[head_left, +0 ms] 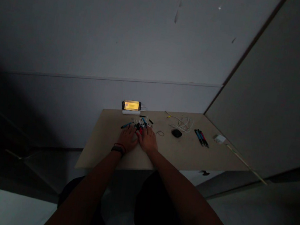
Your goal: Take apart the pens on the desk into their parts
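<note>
Both of my arms reach out to a small wooden table [183, 154]. My left hand [128, 137], with a dark band on its wrist, and my right hand [148, 139] lie side by side at a heap of pens and pen parts [138, 124]. The fingers of both hands point into the heap and touch it. The dim light and small size hide whether the fingers are closed on any piece.
A phone with a lit screen [131, 106] leans on a white block at the table's back edge. To the right lie a white cable [183, 123], a dark round object [176, 133], three pens [201, 137] and a white adapter [219, 138]. Walls enclose the table behind and right.
</note>
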Tool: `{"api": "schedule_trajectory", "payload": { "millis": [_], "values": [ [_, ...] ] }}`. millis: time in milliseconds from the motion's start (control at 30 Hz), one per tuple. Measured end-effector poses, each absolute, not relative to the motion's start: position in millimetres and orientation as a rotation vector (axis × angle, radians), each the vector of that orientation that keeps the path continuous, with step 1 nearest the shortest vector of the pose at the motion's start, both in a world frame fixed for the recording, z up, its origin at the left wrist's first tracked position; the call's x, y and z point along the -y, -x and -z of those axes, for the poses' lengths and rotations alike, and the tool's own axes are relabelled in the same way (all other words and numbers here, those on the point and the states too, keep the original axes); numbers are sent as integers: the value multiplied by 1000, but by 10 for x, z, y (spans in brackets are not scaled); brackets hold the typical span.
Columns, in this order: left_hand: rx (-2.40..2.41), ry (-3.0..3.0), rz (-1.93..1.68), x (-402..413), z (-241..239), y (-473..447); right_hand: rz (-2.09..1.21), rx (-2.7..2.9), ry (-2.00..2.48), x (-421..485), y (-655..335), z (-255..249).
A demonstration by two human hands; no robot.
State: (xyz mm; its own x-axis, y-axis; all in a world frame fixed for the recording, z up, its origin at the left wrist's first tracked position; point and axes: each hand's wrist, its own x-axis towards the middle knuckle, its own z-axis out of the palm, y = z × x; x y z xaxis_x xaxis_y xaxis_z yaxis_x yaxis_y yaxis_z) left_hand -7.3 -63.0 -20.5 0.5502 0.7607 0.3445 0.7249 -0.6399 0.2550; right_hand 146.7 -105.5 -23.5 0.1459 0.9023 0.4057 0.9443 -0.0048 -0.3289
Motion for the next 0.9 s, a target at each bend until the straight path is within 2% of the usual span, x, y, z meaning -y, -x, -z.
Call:
{"api": "schedule_trajectory", "payload": {
  "millis": [900],
  "values": [
    [-1190,-2674,-764,646,172,114,158,1663,1956,954,-1516,219]
  ]
}}
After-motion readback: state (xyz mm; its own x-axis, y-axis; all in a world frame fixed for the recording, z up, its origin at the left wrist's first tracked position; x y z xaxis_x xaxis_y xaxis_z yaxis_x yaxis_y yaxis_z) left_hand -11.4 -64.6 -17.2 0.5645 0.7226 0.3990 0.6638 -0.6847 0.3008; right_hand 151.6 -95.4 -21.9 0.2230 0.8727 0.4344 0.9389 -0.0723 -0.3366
